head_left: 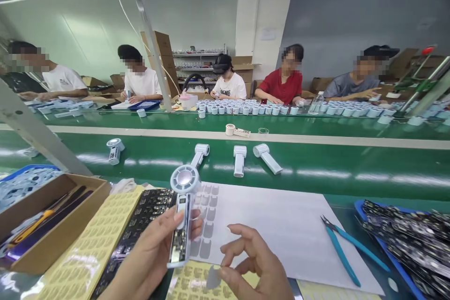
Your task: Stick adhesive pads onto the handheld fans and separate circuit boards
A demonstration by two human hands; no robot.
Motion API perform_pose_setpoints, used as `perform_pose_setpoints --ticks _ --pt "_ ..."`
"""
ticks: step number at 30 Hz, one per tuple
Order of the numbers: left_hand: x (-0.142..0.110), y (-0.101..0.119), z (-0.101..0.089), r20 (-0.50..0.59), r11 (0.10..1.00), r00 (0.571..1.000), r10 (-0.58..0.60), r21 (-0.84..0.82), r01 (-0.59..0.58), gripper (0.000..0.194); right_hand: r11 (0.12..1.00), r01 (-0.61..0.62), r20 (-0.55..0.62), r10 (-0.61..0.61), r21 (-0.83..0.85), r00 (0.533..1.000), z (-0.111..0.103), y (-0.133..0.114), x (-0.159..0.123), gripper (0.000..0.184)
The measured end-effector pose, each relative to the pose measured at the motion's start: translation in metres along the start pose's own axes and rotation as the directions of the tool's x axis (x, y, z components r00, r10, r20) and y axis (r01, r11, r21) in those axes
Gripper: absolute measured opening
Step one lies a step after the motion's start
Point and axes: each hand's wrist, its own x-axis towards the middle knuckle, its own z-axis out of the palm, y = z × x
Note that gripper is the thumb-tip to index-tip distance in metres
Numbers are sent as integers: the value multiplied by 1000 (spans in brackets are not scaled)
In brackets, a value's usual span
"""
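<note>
My left hand point(154, 239) is closed around a light-blue handheld fan point(181, 225), held upright with its round head up and the circuit board in its handle exposed. Between thumb and fingertip, my right hand point(256, 258) pinches a small grey sticker point(213, 277). Beneath that sticker lies a yellow backing sheet point(191, 283) with cut-out shapes. Behind the fan, rows of similar grey stickers point(207, 229) sit on a white sheet point(270, 225).
Blue-handled cutters point(346, 248) rest on the white sheet, beside a blue tray of circuit boards point(408, 239). A cardboard box of tools point(52, 220) stands left. Several fans, including a white-blue one point(240, 161), lie on the green belt point(316, 164). Co-workers point(284, 77) sit across.
</note>
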Motion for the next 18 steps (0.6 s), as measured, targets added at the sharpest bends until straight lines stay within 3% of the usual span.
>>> perform_pose_setpoints --ticks 3,9,18 --pt "-9 -22 14 -100 976 987 -123 -191 102 16 996 8 20 -10 88 1000 1 -10 -12 51" --pt "-14 -45 31 -43 840 944 -327 -470 270 11 992 22 31 -25 121 999 14 -19 -24 50" --pt "-24 -47 35 -89 843 950 -301 -491 221 15 995 34 -11 -34 90 999 22 -25 -27 47"
